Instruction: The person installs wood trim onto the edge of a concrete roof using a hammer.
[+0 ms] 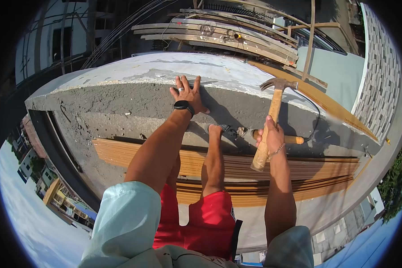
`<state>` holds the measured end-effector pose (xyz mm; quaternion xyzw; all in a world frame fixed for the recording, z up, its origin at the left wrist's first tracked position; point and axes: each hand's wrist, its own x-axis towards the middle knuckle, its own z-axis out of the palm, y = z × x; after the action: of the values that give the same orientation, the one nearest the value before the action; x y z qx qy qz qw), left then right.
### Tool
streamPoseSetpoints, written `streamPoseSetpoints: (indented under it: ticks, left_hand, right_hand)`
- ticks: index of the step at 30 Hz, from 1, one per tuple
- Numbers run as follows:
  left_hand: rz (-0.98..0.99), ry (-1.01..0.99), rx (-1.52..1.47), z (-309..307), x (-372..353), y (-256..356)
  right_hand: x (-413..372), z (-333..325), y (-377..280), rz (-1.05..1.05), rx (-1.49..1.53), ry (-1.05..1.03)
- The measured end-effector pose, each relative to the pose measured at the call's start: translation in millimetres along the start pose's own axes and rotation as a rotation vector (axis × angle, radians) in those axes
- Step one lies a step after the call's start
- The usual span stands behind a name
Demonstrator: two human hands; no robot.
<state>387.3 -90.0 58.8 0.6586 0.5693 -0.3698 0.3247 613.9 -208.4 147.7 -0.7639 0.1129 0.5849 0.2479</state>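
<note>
My left hand (pixel 190 94) lies with spread fingers on the edge of a rough grey parapet wall (pixel 134 96), with a ring and a dark wristwatch (pixel 183 105) on that arm. My right hand (pixel 272 135) is wrapped around the wooden handle of a claw hammer (pixel 275 105). The hammer's metal head points up, above the wall's edge. Behind my right hand, a light-brown cylindrical piece (pixel 294 140) lies near the foot of the wall; I cannot make out its kind. A dark cord (pixel 318 111) curves from its end toward the wall top.
Long brown grooved planks (pixel 263 166) lie along the floor by my legs. Another brown strip (pixel 317 96) rests along the wall's far side. Beyond it are wooden scaffold boards (pixel 219 35) and a patterned tile wall (pixel 382 67). Crumbled debris (pixel 241 131) lies near my foot.
</note>
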Motion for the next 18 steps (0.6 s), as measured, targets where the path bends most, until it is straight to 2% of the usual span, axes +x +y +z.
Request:
streamPoseSetpoints:
  ticks: [1,3,4,5,7,9,11,12,13,15,16,18]
  left_hand:
    - [-0.009,-0.011,-0.012,0.5,-0.5,-1.7]
    - [0.007,-0.012,-0.033,0.2,1.1,-2.5]
    - [0.006,-0.016,-0.072,-0.6,0.2,-2.0]
    - [0.014,-0.011,-0.069,-0.4,-2.3,-0.2]
    - [-0.008,-0.02,-0.08,-0.2,1.2,0.2]
    - [-0.019,0.005,-0.117,7.7,0.8,-5.1]
    - [0.007,0.018,-0.133,10.2,-2.3,-7.3]
    - [0.028,0.039,-0.142,6.0,-0.1,-4.8]
    - [0.036,0.044,-0.142,3.7,-1.4,-1.3]
    - [0.013,0.011,-0.148,0.9,-1.3,-2.8]
    - [-0.002,0.001,-0.153,4.9,-2.0,-6.6]
    - [0.019,0.038,-0.171,11.4,-2.6,-8.9]
  right_hand:
    - [-3.8,4.1,5.5,0.008,-0.017,-0.002]
    - [-7.5,8.3,20.4,-0.244,0.047,0.107]
    - [-5.8,7.5,20.7,-0.159,-0.06,0.107]
    - [-6.2,3.2,17.9,-0.165,-0.054,0.112]
    - [-7.6,6.4,-2.7,-0.033,0.062,0.037]
    - [-10.0,18.6,6.0,-0.098,0.123,0.055]
    - [-1.8,19.3,32.5,-0.302,0.019,0.084]
    - [-2.9,20.3,28.1,-0.144,-0.145,0.051]
    - [-6.2,19.4,23.5,-0.152,-0.141,0.057]
    - [-9.2,28.3,13.3,-0.117,0.062,0.052]
    - [-11.1,31.2,18.2,-0.201,0.122,0.076]
    - [-4.0,33.9,41.4,-0.236,0.032,0.108]
